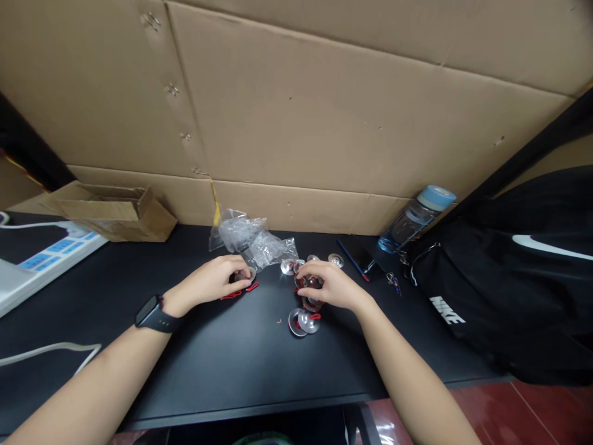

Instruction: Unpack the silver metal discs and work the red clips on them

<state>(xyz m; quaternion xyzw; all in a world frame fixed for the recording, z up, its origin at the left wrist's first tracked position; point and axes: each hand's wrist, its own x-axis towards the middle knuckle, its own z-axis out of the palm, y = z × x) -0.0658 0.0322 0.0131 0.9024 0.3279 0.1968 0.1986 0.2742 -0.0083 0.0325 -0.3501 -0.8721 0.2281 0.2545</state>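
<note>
My left hand (pixel 225 278), with a dark watch on its wrist, curls its fingers round a shiny finger cymbal (pixel 252 272) low over the black table. Two red cord loops (pixel 231 295) show beneath and beside that hand. My right hand (pixel 331 284) has its thumb and fingers closed round finger cymbals (pixel 309 283) in a small heap; how many it grips is partly hidden. In front of it a pair of silver cymbals (pixel 309 322) with a red loop lies overlapping. More discs (pixel 287 267) rest behind, and a single disc (pixel 336 260) lies to the right.
Crumpled clear plastic bags (pixel 245 238) lie behind the hands. An open cardboard box (pixel 115 213) and a white power strip (pixel 55 253) stand left. Rightward are a blue pen (pixel 352 259), a dark phone (pixel 368 259), keys (pixel 393 282), a water bottle (pixel 414 219) and a black bag (pixel 509 278).
</note>
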